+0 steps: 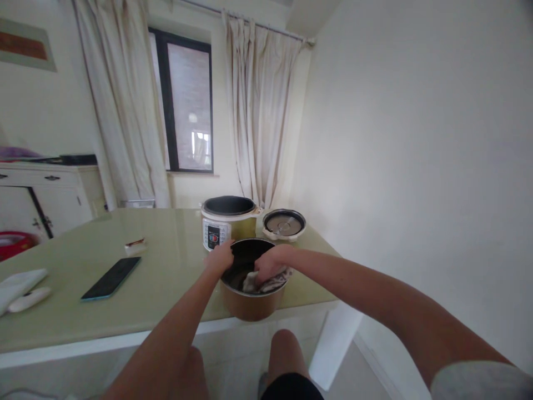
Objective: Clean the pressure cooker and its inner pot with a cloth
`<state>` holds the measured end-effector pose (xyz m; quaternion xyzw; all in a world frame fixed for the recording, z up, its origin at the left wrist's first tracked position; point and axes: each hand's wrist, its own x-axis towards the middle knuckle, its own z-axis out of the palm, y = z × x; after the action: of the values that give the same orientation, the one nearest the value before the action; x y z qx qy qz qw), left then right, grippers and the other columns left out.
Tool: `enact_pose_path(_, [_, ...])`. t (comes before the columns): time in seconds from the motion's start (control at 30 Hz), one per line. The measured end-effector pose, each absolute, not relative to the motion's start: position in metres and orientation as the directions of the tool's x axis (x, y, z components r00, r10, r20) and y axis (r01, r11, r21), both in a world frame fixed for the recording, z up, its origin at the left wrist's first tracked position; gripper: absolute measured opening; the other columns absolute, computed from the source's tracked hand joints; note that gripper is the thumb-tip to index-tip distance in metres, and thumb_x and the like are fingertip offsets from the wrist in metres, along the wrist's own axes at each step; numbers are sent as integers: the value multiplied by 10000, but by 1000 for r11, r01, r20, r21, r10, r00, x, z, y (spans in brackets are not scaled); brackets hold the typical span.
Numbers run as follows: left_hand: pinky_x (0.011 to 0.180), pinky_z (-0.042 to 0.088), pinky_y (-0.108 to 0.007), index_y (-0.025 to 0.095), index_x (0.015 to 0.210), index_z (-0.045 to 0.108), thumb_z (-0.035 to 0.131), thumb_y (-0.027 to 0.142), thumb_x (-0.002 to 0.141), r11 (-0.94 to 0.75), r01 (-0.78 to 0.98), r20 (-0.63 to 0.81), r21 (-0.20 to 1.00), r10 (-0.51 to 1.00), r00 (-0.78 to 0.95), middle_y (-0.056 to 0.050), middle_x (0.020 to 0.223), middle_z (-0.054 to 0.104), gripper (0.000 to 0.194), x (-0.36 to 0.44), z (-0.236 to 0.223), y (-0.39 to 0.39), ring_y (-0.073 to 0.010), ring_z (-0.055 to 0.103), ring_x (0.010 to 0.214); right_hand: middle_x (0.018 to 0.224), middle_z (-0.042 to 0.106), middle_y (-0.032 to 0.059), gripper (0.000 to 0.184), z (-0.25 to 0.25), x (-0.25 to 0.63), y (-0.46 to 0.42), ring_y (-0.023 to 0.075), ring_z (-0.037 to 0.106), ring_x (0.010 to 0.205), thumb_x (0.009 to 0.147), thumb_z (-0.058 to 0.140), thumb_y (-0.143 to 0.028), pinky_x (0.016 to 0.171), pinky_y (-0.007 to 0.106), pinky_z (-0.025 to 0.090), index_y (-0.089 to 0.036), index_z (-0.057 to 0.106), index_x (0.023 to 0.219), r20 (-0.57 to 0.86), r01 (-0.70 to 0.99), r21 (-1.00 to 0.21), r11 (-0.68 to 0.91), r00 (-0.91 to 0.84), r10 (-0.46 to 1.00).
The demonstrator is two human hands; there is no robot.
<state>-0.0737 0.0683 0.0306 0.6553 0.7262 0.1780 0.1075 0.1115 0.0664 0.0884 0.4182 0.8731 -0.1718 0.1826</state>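
A round inner cooking pot [252, 304], dark inside and copper-brown outside, is at the table's front edge, tilted slightly toward me. My left hand [220, 258] grips its left rim, fingers closed over the edge. Inside the pot, my right hand [272, 262] is closed on a pale patterned cloth [266, 283], which lies against the inner wall and bottom. Just behind the pot stands the electric pressure cooker body [216, 228], its top uncovered and its control panel facing me. The cooker lid [285, 224] rests upside down to the right of that body.
The pale green table [166, 289] carries a dark phone [111, 279], a small white item [135, 246] and white objects [25, 289] at the left edge. A white wall [416, 139] borders the right side. Curtains [266, 111] and a window stand behind; a white cabinet [62, 194] is far left.
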Motion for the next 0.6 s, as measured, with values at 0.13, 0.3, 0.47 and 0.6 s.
enact_pose_path(0.13, [1019,538,-466,297,1506,589,488,206,974,60,904,66,422,993,-97,-166,1374,723,549,-76,30,79,-347,708,1223,896,781,35,375,88,101,53,238,704,887,711,850,-480,882,348,537,-162,796,903,-368,656,-650,384,-714,596])
enact_pose_path(0.3, [1028,534,-336,289,1422,668,578,179,933,14,888,74,459,996,-54,-83,1379,738,509,-82,28,91,-271,695,1251,1025,781,32,471,82,110,37,207,696,939,739,826,-529,917,322,530,-171,776,1041,-147,325,-933,152,-732,666])
enact_pose_path(0.47, [1079,509,-341,275,1399,690,525,137,934,-1,872,112,489,992,-62,-74,1397,728,513,-81,24,89,-267,677,1284,992,757,-6,488,129,149,29,203,683,911,690,878,-482,816,285,512,-208,768,1078,-336,567,-626,536,-816,471])
enact_pose_path(0.6, [1083,512,-376,272,1387,699,525,144,921,13,859,117,512,990,-84,-86,1377,737,514,-78,24,85,-294,678,1283,1000,741,20,416,152,169,21,218,661,909,707,871,-419,811,304,481,-204,768,1048,-285,559,-227,797,-821,495])
